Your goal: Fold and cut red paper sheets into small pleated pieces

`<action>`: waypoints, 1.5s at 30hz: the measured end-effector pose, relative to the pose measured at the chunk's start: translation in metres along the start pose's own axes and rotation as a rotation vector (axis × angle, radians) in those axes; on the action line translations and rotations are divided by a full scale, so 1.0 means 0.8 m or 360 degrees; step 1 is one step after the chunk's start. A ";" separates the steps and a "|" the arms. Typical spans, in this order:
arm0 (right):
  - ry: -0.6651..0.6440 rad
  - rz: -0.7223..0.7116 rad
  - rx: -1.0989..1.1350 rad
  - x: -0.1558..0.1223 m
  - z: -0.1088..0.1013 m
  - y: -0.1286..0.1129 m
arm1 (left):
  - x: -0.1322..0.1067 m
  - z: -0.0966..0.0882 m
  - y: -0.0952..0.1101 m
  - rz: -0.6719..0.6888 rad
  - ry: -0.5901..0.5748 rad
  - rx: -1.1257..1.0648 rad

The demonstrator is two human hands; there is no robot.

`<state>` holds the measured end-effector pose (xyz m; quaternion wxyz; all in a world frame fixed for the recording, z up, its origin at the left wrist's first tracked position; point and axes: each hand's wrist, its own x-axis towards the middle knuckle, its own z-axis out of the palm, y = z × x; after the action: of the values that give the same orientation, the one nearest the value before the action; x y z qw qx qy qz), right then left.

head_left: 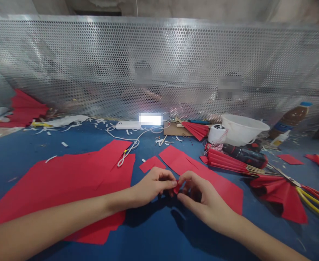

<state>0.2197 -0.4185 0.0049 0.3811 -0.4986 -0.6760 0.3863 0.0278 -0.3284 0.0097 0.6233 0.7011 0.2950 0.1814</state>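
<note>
Just above the blue tabletop, a small piece of red paper point(176, 187) is pinched between both hands. My left hand point(156, 185) closes thumb and forefinger on its left side; the other fingers are curled under. On the opposite side, my right hand point(200, 197) grips the same piece with thumb and index fingertips. Fingers partly hide its shape, but it looks folded or rolled. Large red paper sheets point(80, 177) lie under and beside my left forearm. Behind the hands lie a small red paper piece point(151, 164) and a long red sheet point(200, 170).
On the right are a white tub point(243, 128), a bottle of brown liquid point(291, 117), a black power drill point(246, 156), pleated red paper on sticks point(227, 161) and yellow-handled scissors point(295, 181). A white cord point(137, 139) and paper scraps lie before a perforated metal panel point(159, 65).
</note>
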 end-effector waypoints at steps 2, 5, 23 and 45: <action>-0.0018 -0.0121 -0.0062 0.001 -0.001 -0.001 | 0.001 -0.001 -0.001 0.0014 -0.0006 -0.0005; -0.0001 -0.0243 -0.0169 0.004 -0.001 -0.001 | 0.001 -0.002 -0.001 0.0032 -0.0035 -0.0011; 0.0099 0.0058 0.0089 0.001 0.003 0.001 | 0.000 0.000 0.001 0.0070 -0.0049 -0.0013; 0.0044 0.0291 0.0340 0.008 -0.002 0.005 | 0.001 0.002 0.000 0.0100 0.0207 -0.0136</action>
<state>0.2210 -0.4110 0.0031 0.4045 -0.5200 -0.5775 0.4822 0.0294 -0.3292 0.0095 0.6262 0.6695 0.3048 0.2585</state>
